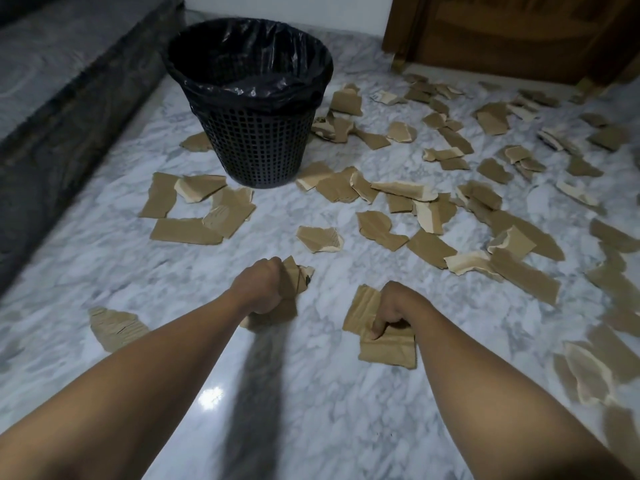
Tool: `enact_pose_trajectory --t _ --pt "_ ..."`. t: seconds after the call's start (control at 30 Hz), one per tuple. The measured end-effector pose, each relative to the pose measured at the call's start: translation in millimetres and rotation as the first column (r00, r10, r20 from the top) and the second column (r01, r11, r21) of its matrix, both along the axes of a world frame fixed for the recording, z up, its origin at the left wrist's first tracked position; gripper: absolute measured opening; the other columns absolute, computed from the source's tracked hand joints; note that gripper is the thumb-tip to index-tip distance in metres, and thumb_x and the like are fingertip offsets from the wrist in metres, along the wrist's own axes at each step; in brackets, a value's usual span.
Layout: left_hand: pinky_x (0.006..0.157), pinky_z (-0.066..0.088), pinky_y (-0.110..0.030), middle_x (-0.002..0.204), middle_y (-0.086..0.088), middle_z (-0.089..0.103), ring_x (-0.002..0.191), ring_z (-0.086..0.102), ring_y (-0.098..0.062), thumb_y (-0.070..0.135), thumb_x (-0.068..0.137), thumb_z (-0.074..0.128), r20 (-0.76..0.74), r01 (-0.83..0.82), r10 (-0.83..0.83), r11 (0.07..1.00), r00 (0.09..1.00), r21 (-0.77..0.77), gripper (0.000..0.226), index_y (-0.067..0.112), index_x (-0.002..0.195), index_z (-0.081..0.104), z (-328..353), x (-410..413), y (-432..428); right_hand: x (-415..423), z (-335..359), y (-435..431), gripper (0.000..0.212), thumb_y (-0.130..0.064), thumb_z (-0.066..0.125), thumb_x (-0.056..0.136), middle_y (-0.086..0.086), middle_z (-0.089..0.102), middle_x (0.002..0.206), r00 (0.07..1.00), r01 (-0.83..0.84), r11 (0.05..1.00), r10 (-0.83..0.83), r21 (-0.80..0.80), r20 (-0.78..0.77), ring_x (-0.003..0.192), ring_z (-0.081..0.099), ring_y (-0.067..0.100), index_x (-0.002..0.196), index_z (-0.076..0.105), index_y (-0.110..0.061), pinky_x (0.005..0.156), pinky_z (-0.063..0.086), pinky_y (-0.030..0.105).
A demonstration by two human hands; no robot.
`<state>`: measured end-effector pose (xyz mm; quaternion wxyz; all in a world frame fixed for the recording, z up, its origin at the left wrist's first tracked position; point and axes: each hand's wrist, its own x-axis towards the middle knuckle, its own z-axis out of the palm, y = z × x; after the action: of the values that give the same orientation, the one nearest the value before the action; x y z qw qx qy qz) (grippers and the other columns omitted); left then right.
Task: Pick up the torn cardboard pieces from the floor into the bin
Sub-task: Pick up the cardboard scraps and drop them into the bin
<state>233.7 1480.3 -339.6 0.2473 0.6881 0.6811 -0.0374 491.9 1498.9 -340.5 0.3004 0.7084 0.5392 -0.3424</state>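
Several torn brown cardboard pieces (426, 216) lie scattered over the marble floor, mostly to the right of and in front of the bin. The black mesh bin (258, 147) with a black liner stands upright at the upper middle. My left hand (265, 289) is closed around a crumpled cardboard piece (294, 275) just above the floor. My right hand (394, 311) grips another cardboard piece (384, 348), which hangs down below the fist. One more piece (116, 327) lies to the left of my left forearm.
A grey patterned mattress (52, 84) runs along the left side. A brown wooden door (519, 32) stands at the back right. The white marble floor (311, 410) is glossy between my arms.
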Motion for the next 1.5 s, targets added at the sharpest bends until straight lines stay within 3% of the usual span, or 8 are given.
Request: enact_pose_trajectory --t 0.2,0.27,0.47,0.67,0.83,1.0,1.2,1.5 --pt "0.074 0.044 -0.032 0.113 -0.01 0.058 0.099 0.057 -0.028 0.018 0.084 0.066 0.127 -0.156 0.157 0.988 0.979 -0.017 0.036 0.01 0.115 0.049 0 -11 -8 -46 12 -23 0.054 -0.03 0.091 0.064 0.006 0.06 0.096 0.96 -0.252 0.946 0.271 0.204 -0.072 0.085 0.061 0.026 0.095 0.05 -0.012 0.07 0.048 0.033" --pt "0.079 0.047 -0.035 0.117 -0.011 0.056 0.105 0.056 -0.03 0.017 0.082 0.069 0.223 -0.281 0.285 0.958 0.932 -0.049 0.044 0.01 0.118 0.045 0 -28 -12 -57 7 -19 0.049 -0.029 0.091 0.064 0.006 0.061 0.087 0.952 -0.13 0.966 0.185 0.225 -0.245 0.082 0.064 0.027 0.091 0.055 -0.01 0.061 0.05 0.031" --pt "0.081 0.047 -0.035 0.119 -0.005 0.053 0.103 0.052 -0.023 0.018 0.077 0.083 0.398 -0.546 0.557 0.824 0.729 -0.152 0.075 0.016 0.133 0.034 21 -100 -39 -83 0 21 0.045 -0.013 0.089 0.066 0.006 0.071 0.106 0.761 0.382 0.867 -0.098 0.321 -0.641 0.099 0.068 0.022 0.105 0.068 -0.005 0.089 0.056 0.033" --pt "0.07 0.048 -0.031 0.095 -0.003 0.059 0.086 0.058 -0.021 0.012 0.079 0.08 0.275 -0.694 0.708 0.701 0.65 -0.164 0.03 0.02 0.091 0.053 30 -166 -77 -110 6 79 0.09 -0.049 0.089 0.044 0.012 0.066 0.118 0.907 0.2 0.894 -0.014 0.401 -0.421 0.107 0.062 0.031 0.118 0.061 -0.007 0.087 0.055 0.037" --pt "0.106 0.034 -0.036 0.12 -0.008 0.058 0.117 0.052 -0.03 0.041 0.088 0.061 -0.154 -0.698 0.683 0.712 0.714 -0.081 0.043 0.015 0.121 0.052 17 -186 -98 -115 -2 98 0.073 -0.04 0.09 0.063 0.015 0.065 0.117 0.94 0.03 0.892 0.128 0.451 -0.316 0.105 0.063 0.033 0.117 0.059 -0.001 0.072 0.05 0.033" --pt "0.101 0.044 -0.038 0.126 -0.009 0.06 0.119 0.055 -0.032 0.038 0.076 0.075 0.026 -0.707 0.713 0.699 0.701 -0.112 0.058 0.012 0.125 0.058 22 -183 -93 -125 -4 94 0.05 -0.04 0.086 0.067 0.011 0.065 0.109 0.947 -0.14 0.868 0.258 0.476 -0.192 0.099 0.059 0.031 0.087 0.05 -0.012 0.075 0.052 0.036" --pt "0.088 0.054 -0.038 0.113 -0.01 0.068 0.102 0.064 -0.028 0.032 0.072 0.077 0.123 -0.618 0.632 0.774 0.765 -0.14 0.05 0.008 0.114 0.065 24 -162 -61 -126 -8 84 0.075 -0.054 0.084 0.064 0.009 0.054 0.126 0.947 -0.269 0.877 0.315 0.397 -0.054 0.125 0.045 0.034 0.12 0.052 -0.016 0.1 0.043 0.047" --pt "0.079 0.048 -0.031 0.114 -0.009 0.062 0.108 0.061 -0.028 0.02 0.087 0.064 -0.057 -0.489 0.489 0.846 0.87 -0.211 0.03 0.005 0.112 0.059 18 -130 -43 -119 -10 56 0.083 -0.055 0.087 0.058 0.01 0.062 0.121 0.932 -0.26 0.918 0.32 0.299 -0.172 0.112 0.057 0.03 0.121 0.059 -0.009 0.092 0.053 0.037"
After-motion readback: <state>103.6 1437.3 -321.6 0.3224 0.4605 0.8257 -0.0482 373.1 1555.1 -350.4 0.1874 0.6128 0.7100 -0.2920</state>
